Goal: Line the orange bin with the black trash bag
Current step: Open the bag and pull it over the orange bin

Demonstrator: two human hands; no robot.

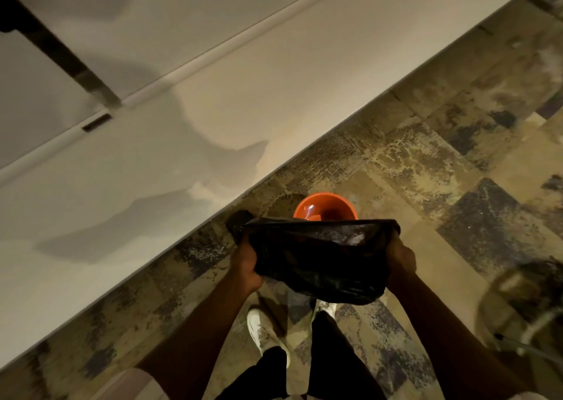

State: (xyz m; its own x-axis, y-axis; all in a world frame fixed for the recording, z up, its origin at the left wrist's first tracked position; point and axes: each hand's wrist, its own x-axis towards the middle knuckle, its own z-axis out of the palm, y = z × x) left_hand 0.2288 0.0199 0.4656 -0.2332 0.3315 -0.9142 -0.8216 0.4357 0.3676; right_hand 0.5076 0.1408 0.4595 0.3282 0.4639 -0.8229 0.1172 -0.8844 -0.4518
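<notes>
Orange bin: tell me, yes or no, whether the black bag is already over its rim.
No: the black trash bag is held up between the left hand and right hand, and the orange bin shows a bare rim.

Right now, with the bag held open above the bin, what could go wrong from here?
1. The black trash bag hangs in front of the orange bin and hides most of its rim, so lowering it may miss the opening.
2. The left hand and right hand grip only the bag's sides; the slack plastic between could fold shut.
3. The bin looks light, and stands free on the patterned floor; a bump might tip it.
</notes>
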